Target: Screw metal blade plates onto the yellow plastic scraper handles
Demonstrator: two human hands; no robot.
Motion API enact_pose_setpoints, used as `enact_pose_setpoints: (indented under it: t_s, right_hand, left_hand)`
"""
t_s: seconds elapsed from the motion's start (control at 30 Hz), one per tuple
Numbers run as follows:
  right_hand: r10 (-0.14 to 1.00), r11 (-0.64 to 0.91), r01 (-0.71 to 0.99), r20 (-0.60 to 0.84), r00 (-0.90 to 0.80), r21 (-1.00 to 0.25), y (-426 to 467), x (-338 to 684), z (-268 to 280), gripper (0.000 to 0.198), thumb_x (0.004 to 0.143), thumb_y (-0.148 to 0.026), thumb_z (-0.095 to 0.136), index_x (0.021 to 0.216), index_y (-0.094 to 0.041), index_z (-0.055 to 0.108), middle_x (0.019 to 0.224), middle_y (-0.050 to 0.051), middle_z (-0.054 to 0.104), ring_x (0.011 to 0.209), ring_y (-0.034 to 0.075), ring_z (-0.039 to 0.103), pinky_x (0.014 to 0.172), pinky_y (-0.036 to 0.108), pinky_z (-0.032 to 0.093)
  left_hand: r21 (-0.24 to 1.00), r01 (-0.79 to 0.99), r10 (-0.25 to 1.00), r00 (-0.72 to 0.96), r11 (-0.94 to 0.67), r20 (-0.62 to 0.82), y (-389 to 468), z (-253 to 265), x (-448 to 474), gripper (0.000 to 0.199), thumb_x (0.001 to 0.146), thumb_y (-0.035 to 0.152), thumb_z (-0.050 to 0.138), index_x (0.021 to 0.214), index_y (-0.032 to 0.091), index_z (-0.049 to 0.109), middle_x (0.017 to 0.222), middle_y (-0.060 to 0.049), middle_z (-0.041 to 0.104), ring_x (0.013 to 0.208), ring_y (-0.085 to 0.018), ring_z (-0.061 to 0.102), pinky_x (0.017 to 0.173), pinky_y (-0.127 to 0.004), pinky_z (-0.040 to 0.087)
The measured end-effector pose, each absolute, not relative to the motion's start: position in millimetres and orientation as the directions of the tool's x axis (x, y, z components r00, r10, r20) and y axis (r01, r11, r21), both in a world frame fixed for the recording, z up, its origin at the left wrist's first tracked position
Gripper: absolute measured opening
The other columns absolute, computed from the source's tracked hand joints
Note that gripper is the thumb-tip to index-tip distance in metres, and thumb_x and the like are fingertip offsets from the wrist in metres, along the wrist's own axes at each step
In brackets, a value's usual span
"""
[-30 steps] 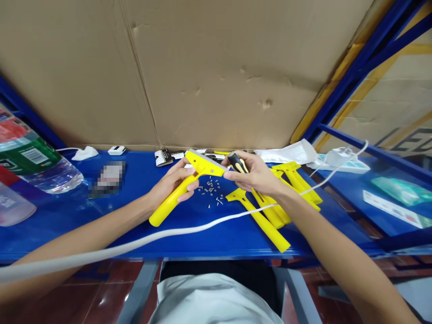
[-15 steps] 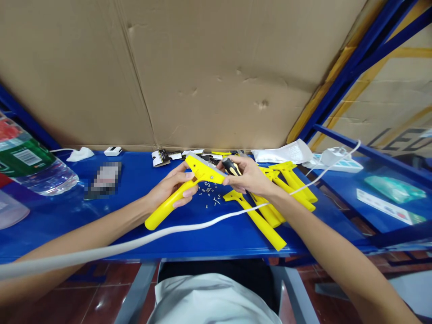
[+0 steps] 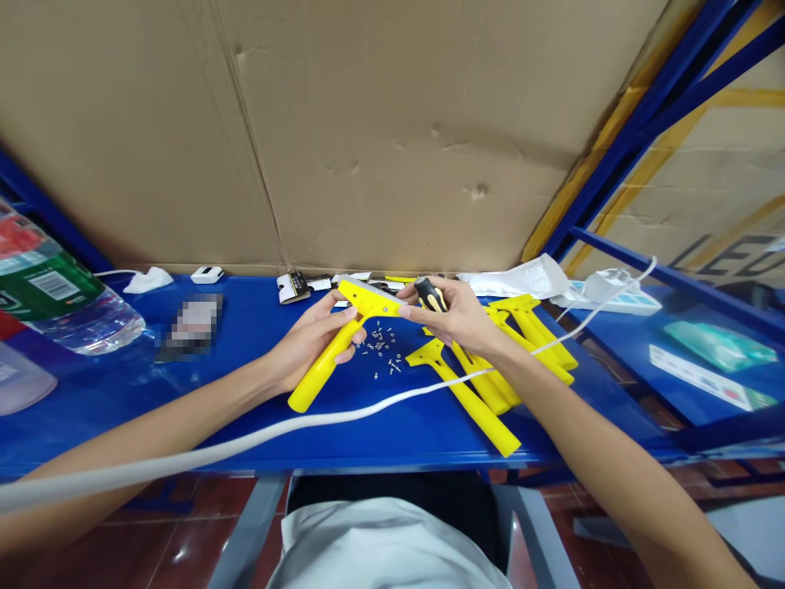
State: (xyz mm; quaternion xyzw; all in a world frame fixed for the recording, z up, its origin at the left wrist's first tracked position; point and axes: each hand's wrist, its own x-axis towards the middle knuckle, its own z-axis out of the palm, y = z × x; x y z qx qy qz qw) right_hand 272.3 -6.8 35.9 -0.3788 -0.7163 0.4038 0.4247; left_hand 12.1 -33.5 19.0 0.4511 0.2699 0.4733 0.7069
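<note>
My left hand (image 3: 319, 339) is closed around a yellow scraper (image 3: 328, 364), near where its handle meets the wide head. The head points up and away, with a metal strip along its far edge and a screw near its right end. In my right hand (image 3: 457, 315) is a screwdriver (image 3: 431, 294) with a black and cream handle; its shaft is hidden. The right thumb and fingers also touch the right end of the scraper head. Below the hands, small loose screws and nuts (image 3: 380, 348) lie scattered on the blue table (image 3: 343, 438).
Several more yellow scrapers (image 3: 478, 401) lie to the right. A white cable (image 3: 263, 438) runs across in front of my forearms. At left stand a large bottle (image 3: 61, 286) and a blurred-out flat object (image 3: 190, 327). A white power strip (image 3: 631, 298) sits at back right.
The scraper has turned a little, its handle end shifting right and its head dipping slightly at the right. The screwdriver handle has moved slightly right and up with my right hand.
</note>
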Motion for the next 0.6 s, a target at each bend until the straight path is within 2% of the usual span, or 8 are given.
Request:
enact_pose_setpoints:
  t_s: [0.07, 0.13, 0.27, 0.33, 0.4, 0.47, 0.6]
  right_hand:
    - [0.888, 0.426, 0.246, 0.351, -0.299, -0.871, -6.0, 271.4, 36.0, 0.042, 0.083, -0.053, 0.095, 0.104, -0.019, 0.079, 0.085, 0.002, 0.073, 0.052, 0.008, 0.048, 0.044, 0.026, 0.035]
    - [0.879, 0.471, 0.26, 0.426, -0.212, -0.843, -2.3, 272.3, 35.1, 0.042, 0.089, -0.057, 0.089, 0.102, -0.02, 0.077, 0.088, 0.003, 0.073, 0.054, 0.009, 0.049, 0.045, 0.027, 0.037]
    - [0.803, 0.595, 0.042, 0.592, -0.07, -0.803, 14.9, 282.0, 32.0, 0.039, 0.099, -0.059, 0.077, 0.117, -0.029, 0.06, 0.078, -0.004, 0.057, 0.056, 0.013, 0.051, 0.052, 0.03, 0.049]
    - [0.741, 0.668, -0.044, 0.669, -0.06, -0.743, 22.8, 288.2, 32.3, 0.042, 0.101, -0.059, 0.072, 0.129, -0.035, 0.053, 0.09, -0.002, 0.059, 0.064, 0.015, 0.058, 0.062, 0.034, 0.058]
    - [0.675, 0.735, -0.024, 0.735, -0.071, -0.678, 24.9, 291.5, 34.7, 0.048, 0.103, -0.06, 0.069, 0.141, -0.039, 0.048, 0.103, 0.001, 0.065, 0.079, 0.019, 0.069, 0.079, 0.042, 0.065]
    - [0.63, 0.775, 0.023, 0.77, -0.102, -0.632, 20.5, 290.1, 37.9, 0.053, 0.105, -0.06, 0.068, 0.148, -0.04, 0.046, 0.11, 0.003, 0.069, 0.095, 0.023, 0.075, 0.094, 0.048, 0.067]
    - [0.617, 0.776, -0.034, 0.769, -0.165, -0.63, 4.4, 277.1, 39.1, 0.047, 0.103, -0.057, 0.074, 0.136, -0.037, 0.047, 0.11, 0.002, 0.075, 0.105, 0.025, 0.081, 0.101, 0.052, 0.068]
  left_hand:
    - [0.9, -0.409, 0.923, 0.384, 0.153, 0.017, -34.7, 19.2, 14.6, 0.028, 0.097, 0.019, 0.08, 0.118, 0.019, 0.062, 0.095, -0.004, 0.067, 0.073, -0.013, 0.067, 0.045, -0.017, 0.048]
    - [0.901, -0.4, 0.937, 0.348, 0.169, -0.021, -35.2, 18.1, 17.6, 0.025, 0.097, 0.018, 0.08, 0.115, 0.018, 0.063, 0.097, -0.005, 0.068, 0.075, -0.014, 0.068, 0.045, -0.017, 0.048]
    - [0.892, -0.395, 0.949, 0.298, 0.219, -0.101, -35.4, 8.8, 23.0, 0.021, 0.096, 0.015, 0.078, 0.112, 0.016, 0.064, 0.104, -0.01, 0.071, 0.075, -0.015, 0.069, 0.046, -0.019, 0.049]
    - [0.895, -0.375, 0.951, 0.277, 0.24, -0.139, -36.3, 1.9, 25.4, 0.02, 0.097, 0.015, 0.076, 0.113, 0.016, 0.063, 0.102, -0.01, 0.072, 0.073, -0.015, 0.069, 0.047, -0.019, 0.049]
    - [0.903, -0.346, 0.952, 0.252, 0.254, -0.172, -38.4, -4.3, 27.9, 0.018, 0.098, 0.016, 0.075, 0.112, 0.017, 0.063, 0.098, -0.01, 0.072, 0.072, -0.016, 0.069, 0.048, -0.02, 0.05]
    - [0.91, -0.315, 0.951, 0.234, 0.27, -0.201, -41.4, -8.5, 30.4, 0.016, 0.099, 0.017, 0.074, 0.109, 0.018, 0.061, 0.092, -0.009, 0.073, 0.069, -0.016, 0.069, 0.05, -0.022, 0.053]
    - [0.923, -0.265, 0.948, 0.232, 0.279, -0.22, -46.2, -8.8, 34.0, 0.016, 0.101, 0.019, 0.071, 0.111, 0.019, 0.059, 0.086, -0.01, 0.074, 0.064, -0.016, 0.067, 0.053, -0.024, 0.055]
